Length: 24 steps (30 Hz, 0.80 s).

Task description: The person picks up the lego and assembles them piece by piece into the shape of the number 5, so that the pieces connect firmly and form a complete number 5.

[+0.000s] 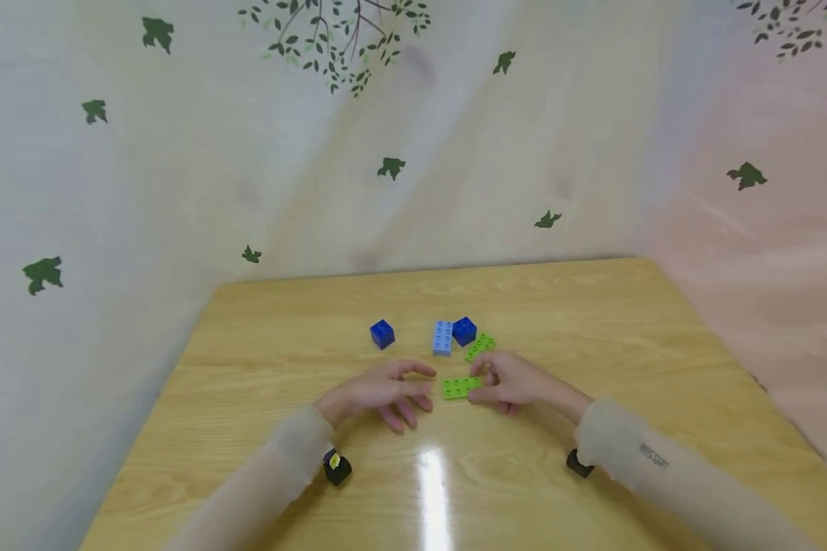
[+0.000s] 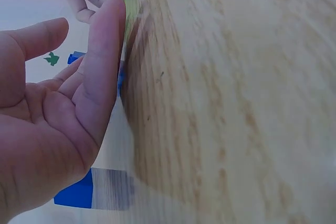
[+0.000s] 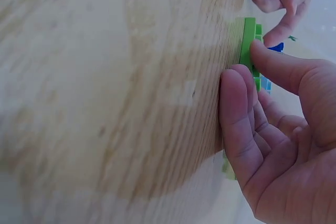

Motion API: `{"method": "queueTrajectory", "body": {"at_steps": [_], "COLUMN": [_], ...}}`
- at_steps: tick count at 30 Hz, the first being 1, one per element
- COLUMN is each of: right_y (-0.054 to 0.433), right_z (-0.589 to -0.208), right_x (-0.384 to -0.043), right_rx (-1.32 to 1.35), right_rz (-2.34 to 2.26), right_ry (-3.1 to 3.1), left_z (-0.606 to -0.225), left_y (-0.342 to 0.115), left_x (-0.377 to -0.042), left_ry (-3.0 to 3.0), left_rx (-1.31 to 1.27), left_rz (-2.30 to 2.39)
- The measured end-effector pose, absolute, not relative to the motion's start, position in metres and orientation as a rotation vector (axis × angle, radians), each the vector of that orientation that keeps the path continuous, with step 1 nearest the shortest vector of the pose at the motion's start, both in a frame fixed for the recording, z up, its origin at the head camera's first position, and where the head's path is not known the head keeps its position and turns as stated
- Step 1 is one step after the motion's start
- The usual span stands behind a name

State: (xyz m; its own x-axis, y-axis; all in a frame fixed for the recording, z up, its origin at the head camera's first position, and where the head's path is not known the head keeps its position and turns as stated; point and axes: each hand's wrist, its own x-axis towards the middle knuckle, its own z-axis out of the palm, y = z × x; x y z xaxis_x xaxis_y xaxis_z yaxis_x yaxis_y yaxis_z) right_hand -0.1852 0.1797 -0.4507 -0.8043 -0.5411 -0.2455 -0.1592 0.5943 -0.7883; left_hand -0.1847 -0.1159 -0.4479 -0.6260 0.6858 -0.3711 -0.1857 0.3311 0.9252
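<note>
A bright green toy building brick [image 1: 455,388] with studs lies on the table between the two hands. My right hand [image 1: 513,380] holds its right end, the thumb at the near side and the index finger at the far side. The right wrist view shows the thumb against the green brick [image 3: 248,40], with the other fingers curled beside it. Just left of the brick, my left hand [image 1: 386,390] is held low over the table with loosely bent fingers and nothing in its grasp. In the left wrist view the left hand's palm [image 2: 52,108] is bare.
Behind the hands lie a light blue brick [image 1: 442,338], a dark blue brick [image 1: 465,330] beside it, and a second green brick [image 1: 481,346] set at an angle. Another dark blue brick [image 1: 382,334] stands farther left. A patterned curtain [image 1: 455,191] hangs behind the wooden table [image 1: 303,321].
</note>
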Motion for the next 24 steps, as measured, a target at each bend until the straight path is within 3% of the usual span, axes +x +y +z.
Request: {"method": "queueTrajectory", "body": {"at_steps": [24], "right_y": [0.148], "right_z": [-0.456], "right_x": [-0.191], "right_rx": [-0.375], "right_rz": [-1.167], "right_ry": [2.298], "left_z": [-0.461], "left_y": [-0.106], "left_x": [-0.187], "left_ry": [1.903], "left_rx": [0.32], "left_rz": [1.492]}}
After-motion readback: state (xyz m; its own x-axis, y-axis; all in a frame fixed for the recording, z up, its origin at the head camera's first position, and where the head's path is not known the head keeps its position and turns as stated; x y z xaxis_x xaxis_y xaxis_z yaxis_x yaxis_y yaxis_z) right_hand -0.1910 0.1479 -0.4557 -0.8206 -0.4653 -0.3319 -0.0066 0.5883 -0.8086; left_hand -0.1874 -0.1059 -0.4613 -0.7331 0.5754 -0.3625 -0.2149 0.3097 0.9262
